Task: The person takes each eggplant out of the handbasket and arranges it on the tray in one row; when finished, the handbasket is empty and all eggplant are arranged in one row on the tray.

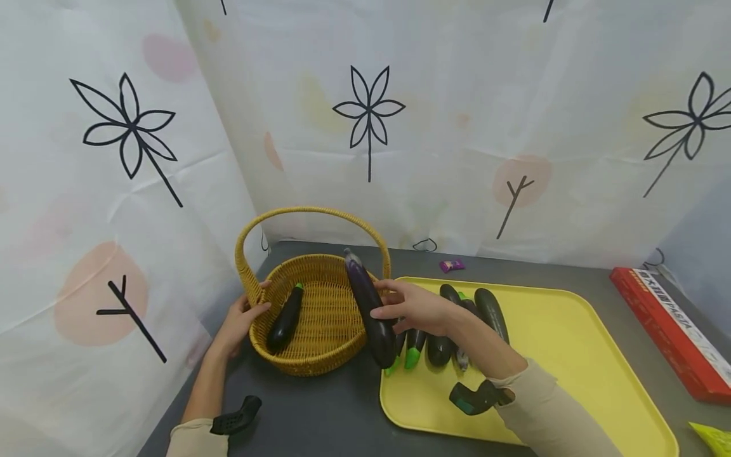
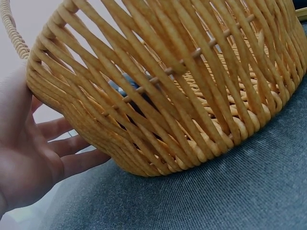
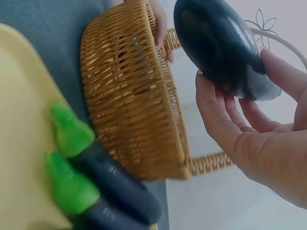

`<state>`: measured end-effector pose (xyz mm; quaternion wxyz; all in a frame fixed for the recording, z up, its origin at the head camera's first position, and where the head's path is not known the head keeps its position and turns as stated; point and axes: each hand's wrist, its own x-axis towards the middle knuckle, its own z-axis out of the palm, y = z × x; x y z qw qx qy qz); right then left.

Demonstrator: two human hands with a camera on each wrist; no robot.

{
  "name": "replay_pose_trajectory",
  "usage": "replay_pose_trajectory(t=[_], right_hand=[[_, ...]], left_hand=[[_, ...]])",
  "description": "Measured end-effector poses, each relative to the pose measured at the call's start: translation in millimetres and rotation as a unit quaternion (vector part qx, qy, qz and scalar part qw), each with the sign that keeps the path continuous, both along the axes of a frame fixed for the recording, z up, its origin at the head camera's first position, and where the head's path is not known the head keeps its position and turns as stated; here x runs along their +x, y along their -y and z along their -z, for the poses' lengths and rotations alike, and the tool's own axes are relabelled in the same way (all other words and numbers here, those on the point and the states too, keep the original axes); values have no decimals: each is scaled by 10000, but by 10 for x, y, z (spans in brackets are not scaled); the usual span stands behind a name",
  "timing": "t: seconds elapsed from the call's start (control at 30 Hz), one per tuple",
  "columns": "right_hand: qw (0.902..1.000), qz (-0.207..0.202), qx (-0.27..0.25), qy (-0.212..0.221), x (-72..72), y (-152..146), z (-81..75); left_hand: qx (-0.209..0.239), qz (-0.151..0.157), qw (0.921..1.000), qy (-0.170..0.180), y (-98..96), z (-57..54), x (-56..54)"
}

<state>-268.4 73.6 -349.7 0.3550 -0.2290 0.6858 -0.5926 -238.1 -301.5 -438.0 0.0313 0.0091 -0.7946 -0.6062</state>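
My right hand pinches a long, dark purple eggplant between thumb and fingers. It hangs tilted over the right rim of a yellow wicker basket, its greyish stem end up. In the right wrist view the eggplant shows its glossy side. My left hand holds the basket's left rim by the foot of the tall handle, thumb over the edge; in the left wrist view its fingers lie against the outer weave. Inside the basket leans a smaller dark eggplant with a green tip.
Right of the basket, a yellow tray bears several dark eggplants, some with bright green stems. A red pasta box lies at the far right. Behind the tray is a small purple packet, near the patterned curtain.
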Motion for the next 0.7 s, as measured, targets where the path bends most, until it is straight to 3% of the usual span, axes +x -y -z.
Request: replay_pose_trajectory(t=[0.27, 0.43, 0.7], right_hand=[[9999, 26, -143, -84, 112, -445, 149], [9997, 222, 33, -114, 188, -711, 206], [9991, 420, 56, -56, 170, -1098, 352]], left_hand=[[-4, 29, 10000, -44, -1, -3, 6], [-15, 19, 10000, -48, 2, 9, 1], [-59, 34, 10000, -30, -7, 11, -12]])
